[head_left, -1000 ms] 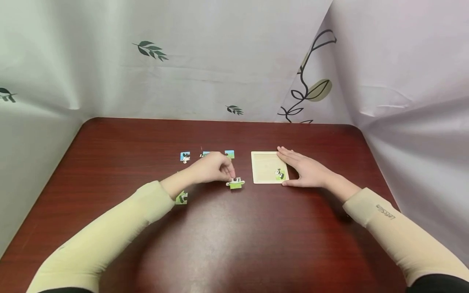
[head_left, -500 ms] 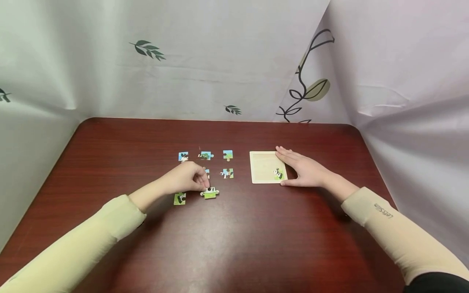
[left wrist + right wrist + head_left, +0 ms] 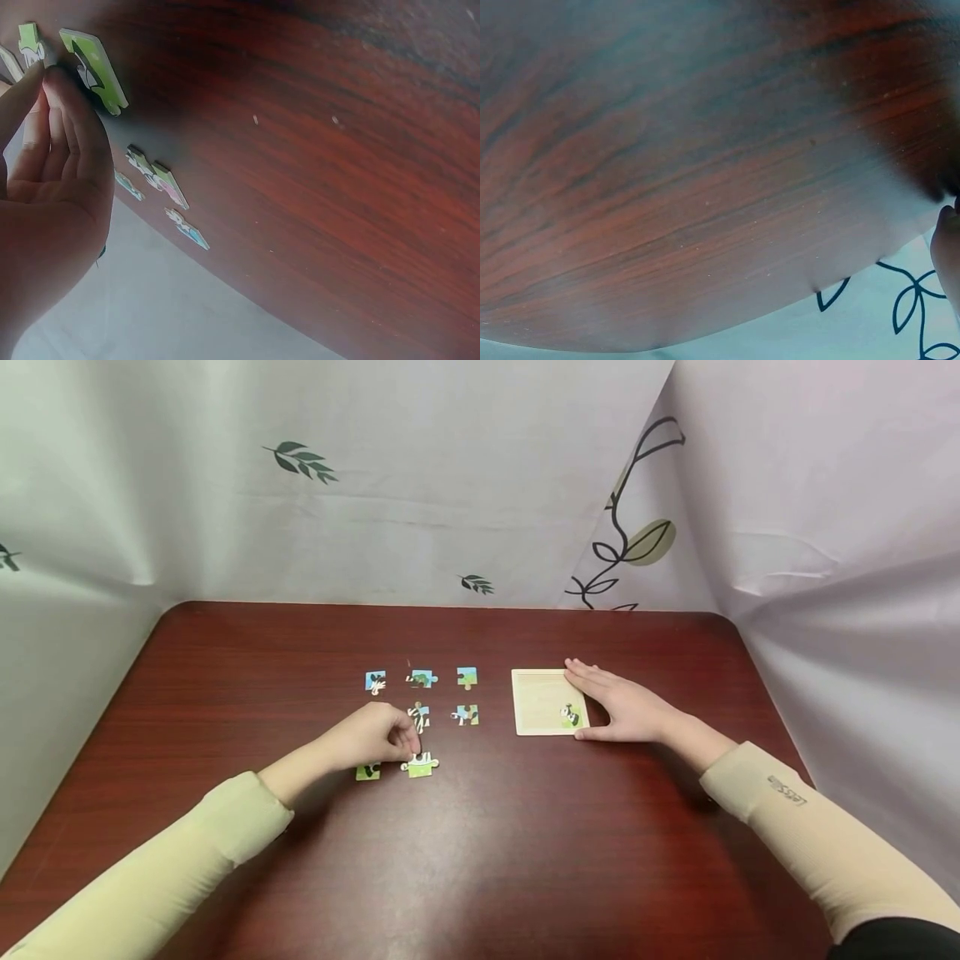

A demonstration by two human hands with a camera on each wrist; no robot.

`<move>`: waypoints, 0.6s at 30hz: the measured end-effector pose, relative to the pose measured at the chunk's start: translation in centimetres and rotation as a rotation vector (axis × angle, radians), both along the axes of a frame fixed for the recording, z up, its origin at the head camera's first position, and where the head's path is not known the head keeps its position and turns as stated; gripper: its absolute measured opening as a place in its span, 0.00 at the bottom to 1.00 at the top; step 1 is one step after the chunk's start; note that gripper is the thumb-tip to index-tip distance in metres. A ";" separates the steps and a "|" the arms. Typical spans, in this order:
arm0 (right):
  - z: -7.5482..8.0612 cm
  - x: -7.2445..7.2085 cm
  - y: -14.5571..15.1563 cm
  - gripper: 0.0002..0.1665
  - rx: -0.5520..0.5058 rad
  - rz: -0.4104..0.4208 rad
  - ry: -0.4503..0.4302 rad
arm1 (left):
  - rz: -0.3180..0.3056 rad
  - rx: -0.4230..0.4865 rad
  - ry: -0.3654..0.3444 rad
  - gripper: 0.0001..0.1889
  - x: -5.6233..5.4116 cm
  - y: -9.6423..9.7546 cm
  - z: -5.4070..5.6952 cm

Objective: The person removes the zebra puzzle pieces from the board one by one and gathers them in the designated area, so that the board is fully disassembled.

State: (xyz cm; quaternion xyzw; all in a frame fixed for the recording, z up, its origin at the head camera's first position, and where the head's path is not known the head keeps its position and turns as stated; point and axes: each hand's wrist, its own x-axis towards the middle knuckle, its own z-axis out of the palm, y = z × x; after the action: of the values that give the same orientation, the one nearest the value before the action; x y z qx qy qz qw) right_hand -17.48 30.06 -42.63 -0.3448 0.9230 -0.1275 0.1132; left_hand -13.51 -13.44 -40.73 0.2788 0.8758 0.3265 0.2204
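In the head view my left hand (image 3: 372, 733) pinches a green-and-white jigsaw piece (image 3: 421, 769) by its top edge, at table level. The left wrist view shows thumb and fingertips together at that jigsaw piece (image 3: 30, 46). Beside it lies a green panda piece (image 3: 367, 772), partly behind the hand. My right hand (image 3: 628, 703) rests along the right edge of a square wooden puzzle tray (image 3: 528, 732), fingers straight and thumb at the near corner. One panda piece (image 3: 570, 716) sits in the tray's near right corner.
Three pieces make the back row: a blue one (image 3: 375, 681), a middle one (image 3: 422, 679) and a blue-green one (image 3: 467, 677). Nearer are a striped piece (image 3: 418, 717) and another piece (image 3: 466, 716). A patterned curtain (image 3: 390, 527) stands behind the dark red table (image 3: 525, 860).
My left hand has carried the green-and-white jigsaw piece from near the tray leftward, down beside the panda piece. My right hand stays at the tray.
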 end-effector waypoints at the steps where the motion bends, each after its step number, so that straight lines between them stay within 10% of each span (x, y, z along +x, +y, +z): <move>1: 0.0 0.0 0.0 0.63 0.001 -0.001 -0.002 | 0.000 0.002 0.006 0.06 0.0 0.0 0.0; 18: 0.0 0.1 0.0 0.63 0.004 -0.009 -0.005 | 0.000 0.015 0.018 0.05 0.0 -0.1 -0.3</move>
State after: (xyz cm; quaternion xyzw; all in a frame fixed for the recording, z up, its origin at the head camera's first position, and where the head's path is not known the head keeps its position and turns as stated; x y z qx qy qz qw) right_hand -17.38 30.06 -42.63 -0.3403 0.9245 -0.1267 0.1156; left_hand -13.47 -13.57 -41.07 0.2836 0.8752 0.3306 0.2103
